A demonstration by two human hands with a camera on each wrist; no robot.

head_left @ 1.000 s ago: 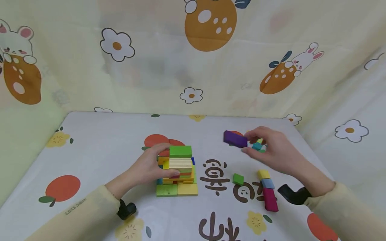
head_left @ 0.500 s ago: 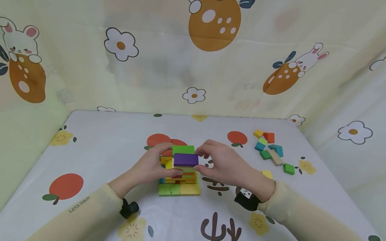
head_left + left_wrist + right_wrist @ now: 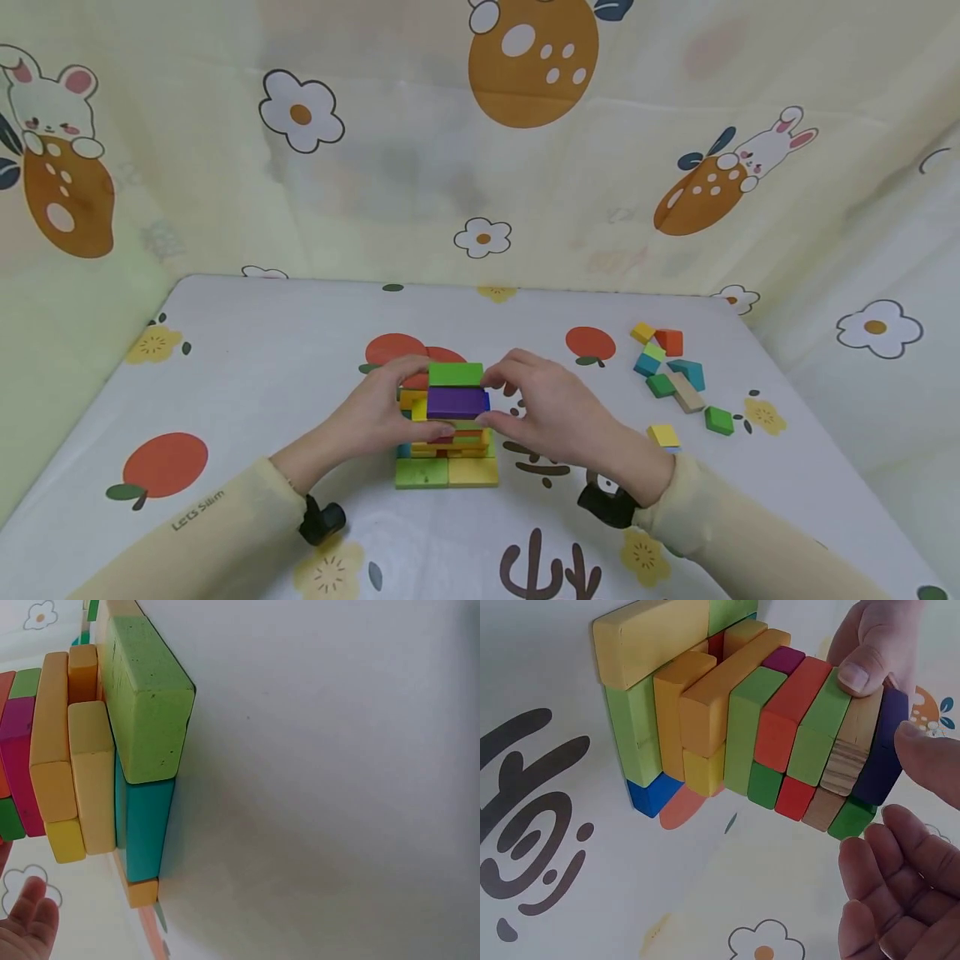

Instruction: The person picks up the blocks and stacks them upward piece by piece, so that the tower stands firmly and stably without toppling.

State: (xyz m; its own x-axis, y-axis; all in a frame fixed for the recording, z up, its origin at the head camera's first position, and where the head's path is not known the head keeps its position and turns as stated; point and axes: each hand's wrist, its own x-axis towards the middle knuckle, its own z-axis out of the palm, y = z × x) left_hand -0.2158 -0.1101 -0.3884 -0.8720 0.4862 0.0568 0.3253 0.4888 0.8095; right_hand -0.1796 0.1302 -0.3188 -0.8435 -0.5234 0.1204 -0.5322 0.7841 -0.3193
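A tower of coloured wooden blocks (image 3: pixel 446 472) stands in the middle of the table. My left hand (image 3: pixel 367 408) grips its upper part from the left, thumb in front and fingers behind. In the right wrist view the left thumb (image 3: pixel 862 669) presses against the upper blocks near the striped wood block (image 3: pixel 847 761). A purple block (image 3: pixel 457 403) lies on top, beside a green block (image 3: pixel 456 374) on its far side. My right hand (image 3: pixel 558 408) is at the tower's right side, thumb touching the purple block's end. Its other fingers (image 3: pixel 900 877) are loosely bent near the green block's end.
Several loose blocks (image 3: pixel 684 392) lie scattered on the right side of the table. A yellow block (image 3: pixel 663 435) is closer, partly beside the right forearm. A patterned cloth (image 3: pixel 375 192) hangs behind the table's far edge.
My right hand has carried the purple block from the right onto the tower, then shifted it slightly left, level with the green block. My left hand keeps its grip on the tower.
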